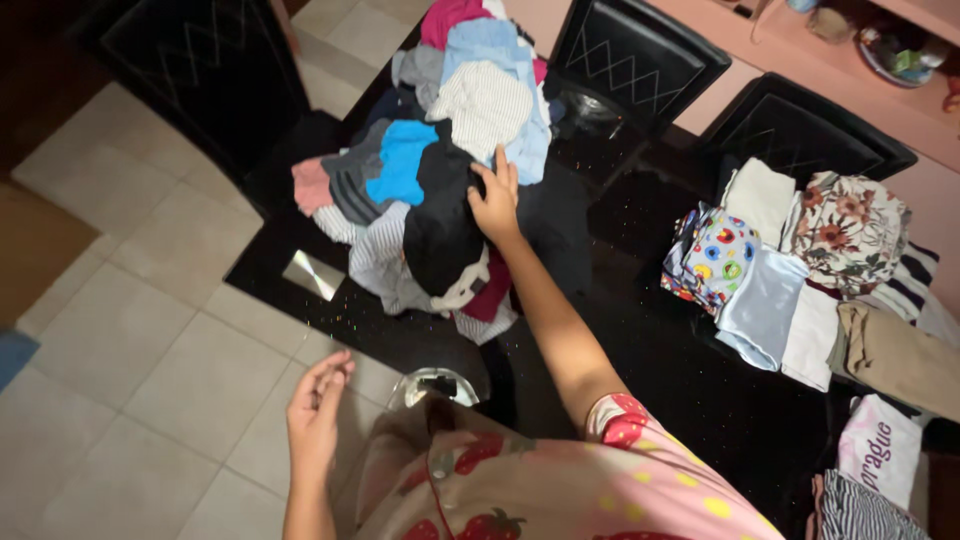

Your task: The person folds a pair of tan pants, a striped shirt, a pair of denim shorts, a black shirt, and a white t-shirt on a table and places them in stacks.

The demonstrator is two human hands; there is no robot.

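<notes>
A heap of unfolded clothes (pixel 450 150) lies on a glossy black table (pixel 640 320). My right hand (pixel 497 200) reaches across the table and rests on a black garment (pixel 440 225) in the heap, fingers pressed on the cloth. Whether it has a real grip on it is unclear. My left hand (pixel 316 405) hangs over the tiled floor beside the table's near edge, fingers loosely curled, holding nothing.
Folded clothes (pixel 790 270) lie in a row at the right of the table, among them a floral piece (pixel 850 230) and a tan one (pixel 895 355). Black chairs (pixel 635 60) stand at the far side and another (pixel 205 70) at the left. Beige floor tiles (pixel 150 330) lie to the left.
</notes>
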